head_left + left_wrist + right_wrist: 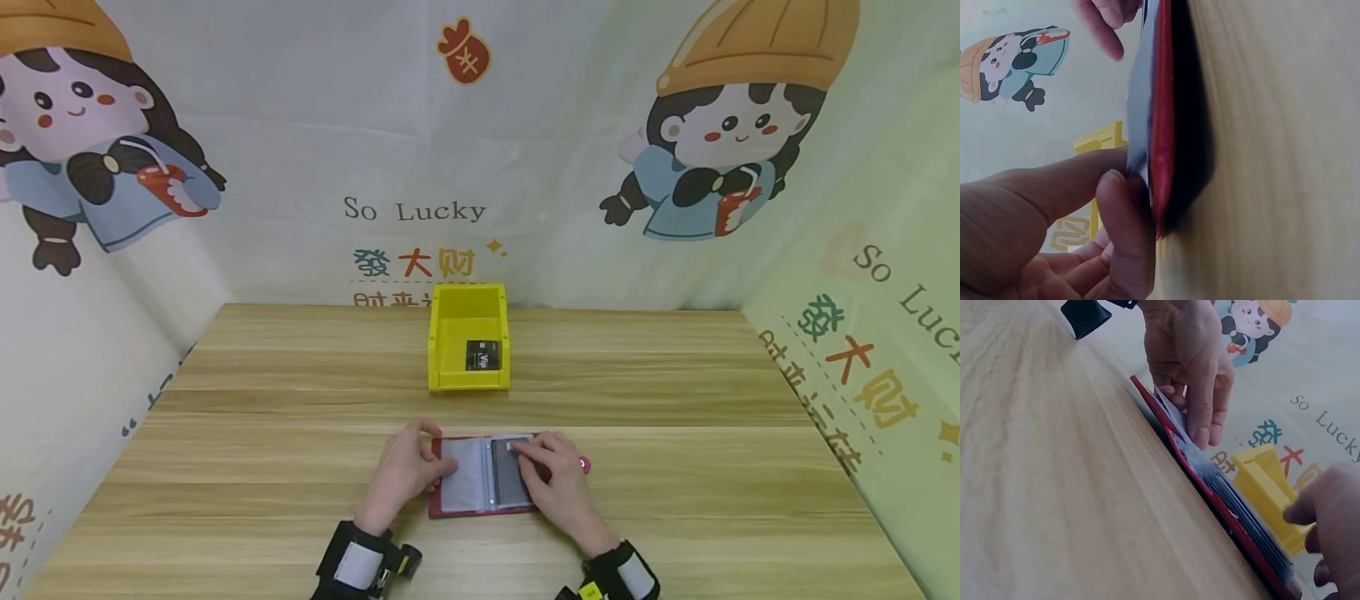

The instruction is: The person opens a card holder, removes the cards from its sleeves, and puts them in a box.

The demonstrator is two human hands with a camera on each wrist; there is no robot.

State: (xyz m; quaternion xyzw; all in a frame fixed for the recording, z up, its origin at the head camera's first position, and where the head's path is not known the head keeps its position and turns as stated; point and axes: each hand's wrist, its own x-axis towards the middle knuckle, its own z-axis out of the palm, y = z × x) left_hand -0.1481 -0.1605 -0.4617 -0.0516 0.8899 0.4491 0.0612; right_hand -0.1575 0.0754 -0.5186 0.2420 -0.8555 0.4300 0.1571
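A red card holder [435, 504] lies open on the table, its clear plastic sleeves facing up. My left hand [405, 468] pinches its left side, thumb over the sleeve; in the left wrist view the left fingers [1125, 212] are at the edge of the plastic sleeve [1139, 100]. A dark grey card [508, 483] shows in the right-hand sleeve. Over that card is my right hand [558, 483], its index finger pointing left across the top. The right wrist view has the right hand [1332, 519] just above the thick stack of sleeves [1254, 525], holding nothing.
A yellow bin [468, 380] stands behind the card holder, with a black card marked Vip [483, 355] inside. A pink tab [585, 464] sticks out right of the holder. Printed cloth [555, 167] hangs around the wooden table [300, 375].
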